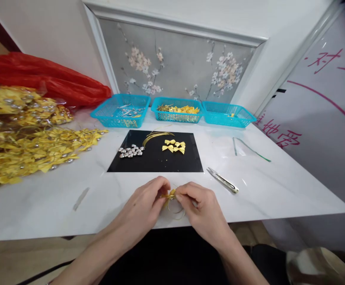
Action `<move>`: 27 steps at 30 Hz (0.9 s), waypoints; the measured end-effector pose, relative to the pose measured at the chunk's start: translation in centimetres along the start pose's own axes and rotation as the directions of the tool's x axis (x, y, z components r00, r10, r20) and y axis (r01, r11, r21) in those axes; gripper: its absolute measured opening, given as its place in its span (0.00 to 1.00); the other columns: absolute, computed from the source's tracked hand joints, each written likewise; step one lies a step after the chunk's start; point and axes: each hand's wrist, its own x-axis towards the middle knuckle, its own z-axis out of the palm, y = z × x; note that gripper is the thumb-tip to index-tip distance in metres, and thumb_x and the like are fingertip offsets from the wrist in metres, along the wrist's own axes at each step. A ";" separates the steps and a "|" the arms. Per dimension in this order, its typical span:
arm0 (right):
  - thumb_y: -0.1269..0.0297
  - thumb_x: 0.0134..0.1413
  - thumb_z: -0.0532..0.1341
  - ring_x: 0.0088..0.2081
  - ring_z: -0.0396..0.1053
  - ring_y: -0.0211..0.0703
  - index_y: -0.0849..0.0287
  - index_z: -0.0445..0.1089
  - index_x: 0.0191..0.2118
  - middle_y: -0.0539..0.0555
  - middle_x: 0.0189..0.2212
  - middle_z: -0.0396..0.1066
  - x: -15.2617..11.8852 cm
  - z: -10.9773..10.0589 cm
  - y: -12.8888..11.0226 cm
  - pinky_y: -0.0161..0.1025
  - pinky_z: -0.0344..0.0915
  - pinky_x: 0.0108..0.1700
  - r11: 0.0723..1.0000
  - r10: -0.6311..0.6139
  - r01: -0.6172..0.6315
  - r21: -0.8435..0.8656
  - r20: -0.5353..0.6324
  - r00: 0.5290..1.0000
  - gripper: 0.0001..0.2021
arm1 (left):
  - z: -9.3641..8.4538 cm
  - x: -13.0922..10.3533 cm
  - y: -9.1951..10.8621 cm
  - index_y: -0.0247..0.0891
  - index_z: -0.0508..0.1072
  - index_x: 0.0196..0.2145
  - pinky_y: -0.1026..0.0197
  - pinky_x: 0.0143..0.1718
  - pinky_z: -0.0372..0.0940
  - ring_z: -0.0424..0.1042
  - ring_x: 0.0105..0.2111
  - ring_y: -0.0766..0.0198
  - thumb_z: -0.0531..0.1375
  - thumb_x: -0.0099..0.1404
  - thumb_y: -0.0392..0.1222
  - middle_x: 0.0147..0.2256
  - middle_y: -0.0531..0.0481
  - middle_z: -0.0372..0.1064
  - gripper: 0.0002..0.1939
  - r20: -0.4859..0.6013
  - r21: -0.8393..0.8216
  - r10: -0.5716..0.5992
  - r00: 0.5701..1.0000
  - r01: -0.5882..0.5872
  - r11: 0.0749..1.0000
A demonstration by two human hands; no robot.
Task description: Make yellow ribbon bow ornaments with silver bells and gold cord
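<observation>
Near the table's front edge, my left hand (148,200) and my right hand (199,204) meet, both with fingers pinched. Between them is a small yellow ribbon bow (171,194) with thin gold cord trailing below in loops. The left fingertips grip its left side and the right fingertips its right side; my fingers partly cover it. Just beyond, a black mat (154,164) carries silver beads (131,151), several gold cords (157,136) and several yellow bows (174,145). Thread snips (222,180) lie to the right of my right hand.
Three blue baskets (230,122) line the back against a framed flower picture (175,59); the middle one holds yellow and gold pieces. Yellow bow strings (33,150) and a red bag (50,81) pile up at left. A clear strip (81,198) and a green tie (255,150) lie on the table.
</observation>
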 end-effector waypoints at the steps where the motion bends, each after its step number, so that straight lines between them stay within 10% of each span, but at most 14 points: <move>1: 0.74 0.63 0.59 0.31 0.74 0.41 0.57 0.76 0.32 0.52 0.30 0.77 0.0 0.0 0.0 0.36 0.70 0.35 1.000 -0.009 0.009 0.016 -0.006 1.000 0.12 | -0.2 -0.2 0.1 0.43 0.69 0.37 0.54 0.38 0.70 0.75 0.35 0.57 0.53 0.65 0.34 0.34 0.52 0.75 0.08 -0.008 -0.026 -0.001 1.000 0.001 1.000; 10: 0.73 0.65 0.60 0.37 0.76 0.41 0.55 0.77 0.38 0.53 0.35 0.79 -0.8 0.1 -1.1 0.36 0.73 0.39 0.981 -0.073 0.093 0.169 -0.117 0.990 0.09 | -1.6 -1.7 2.4 0.44 0.79 0.35 0.63 0.35 0.72 0.78 0.33 0.61 0.61 0.66 0.43 0.31 0.54 0.79 0.06 -0.054 -0.392 -0.092 0.994 0.064 0.918; 27: 0.82 0.63 0.55 0.34 0.69 0.43 0.57 0.70 0.36 0.53 0.30 0.73 -1.8 -1.2 -5.2 0.39 0.69 0.35 0.936 -0.294 0.259 -0.237 -0.126 0.948 0.13 | -1.8 -3.4 3.6 0.47 0.77 0.29 0.67 0.31 0.70 0.76 0.30 0.65 0.59 0.65 0.36 0.31 0.57 0.79 0.10 -0.344 -0.214 0.041 0.938 -0.121 0.969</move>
